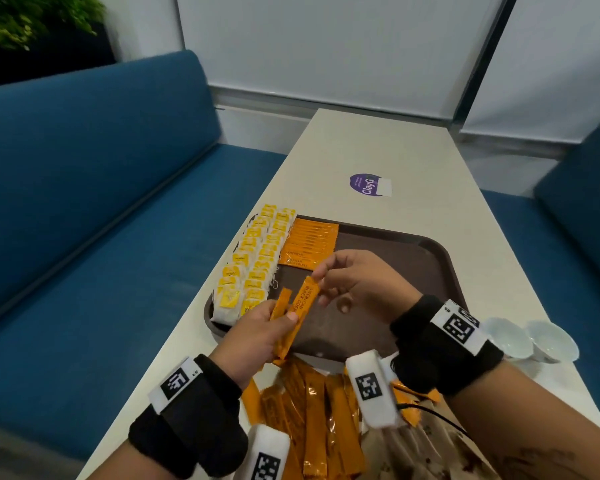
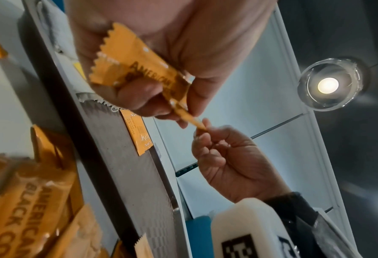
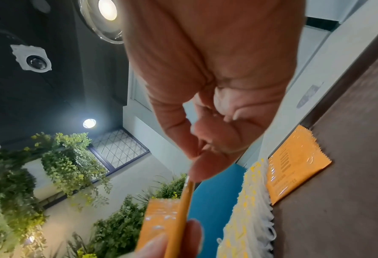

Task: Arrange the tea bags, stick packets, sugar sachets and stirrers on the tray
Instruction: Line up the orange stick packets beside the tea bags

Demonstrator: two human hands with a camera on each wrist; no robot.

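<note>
above the near edge of the brown tray (image 1: 430, 251), the left hand (image 1: 253, 337) grips a small bunch of orange stick packets (image 1: 293, 317) by their lower halves, thumb laid across the front one, while the right hand (image 1: 357, 282) pinches the top tip of the front packet (image 1: 307, 292) between thumb and forefinger, its other fingers loosely curled. in the left wrist view the pinch sits right on the crimped end seal, which looks like the sensible place to take it: the seal is flat and stiff, while the filled middle is probably soft and shifts under pressure. the packets look very light and their glossy film likely slippery, so a firm pinch at the end should slide one out of the bunch without dragging its neighbours. at about 12 o'clock from the hands, a fanned row of stick packets (image 1: 310, 244) already lies on the tray, and at 10 to 11 o'clock two overlapping columns of yellow tea bags (image 1: 253, 261) run along the tray's left rim. at 6 o'clock, a loose heap of more stick packets (image 1: 309, 417) waits on the table (image 1: 378, 150), and two white cups (image 1: 530, 337) stand at 3 o'clock. no sugar sachets or stirrers can be made out.
</note>
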